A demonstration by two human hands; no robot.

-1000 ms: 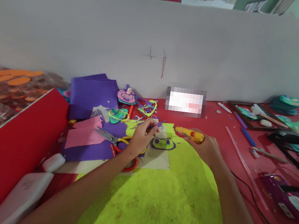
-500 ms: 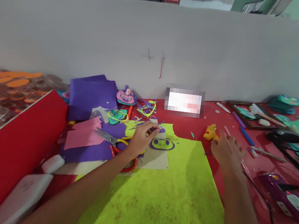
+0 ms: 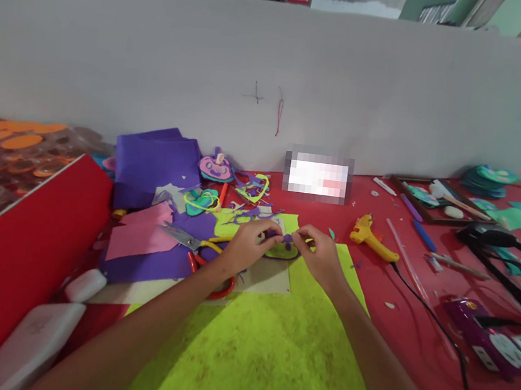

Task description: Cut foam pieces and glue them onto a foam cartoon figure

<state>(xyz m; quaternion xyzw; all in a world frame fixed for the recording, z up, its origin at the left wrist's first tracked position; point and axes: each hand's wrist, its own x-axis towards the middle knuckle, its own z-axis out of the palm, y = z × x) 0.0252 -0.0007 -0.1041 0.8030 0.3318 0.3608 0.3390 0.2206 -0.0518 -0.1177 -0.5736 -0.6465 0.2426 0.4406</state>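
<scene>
My left hand (image 3: pixel 254 243) and my right hand (image 3: pixel 320 253) meet over the yellow-green sheet (image 3: pixel 250 358), fingertips pinched on a small purple foam piece (image 3: pixel 287 238). Just below their fingers lies a green cutout with a purple border (image 3: pixel 282 253), partly covered by the hands. It rests on a cream paper piece (image 3: pixel 264 279). Beside my left forearm are scissors with yellow handles (image 3: pixel 183 238) and a red-handled pair (image 3: pixel 223 288), partly under the arm. The yellow glue gun (image 3: pixel 373 239) lies on the table right of my right hand, its black cord running toward the front.
Purple sheets (image 3: pixel 157 166), pink pieces (image 3: pixel 141 234) and a pink face cutout (image 3: pixel 216 167) lie at left. A red panel (image 3: pixel 29 261) stands at far left. A blue pen (image 3: pixel 424 235), a dark-framed tray (image 3: pixel 438 217) and a purple device (image 3: pixel 485 336) are at right.
My right hand has left the glue gun and moved left to the small purple piece at my left fingertips. The glue gun now lies free on the table. The view has shifted slightly.
</scene>
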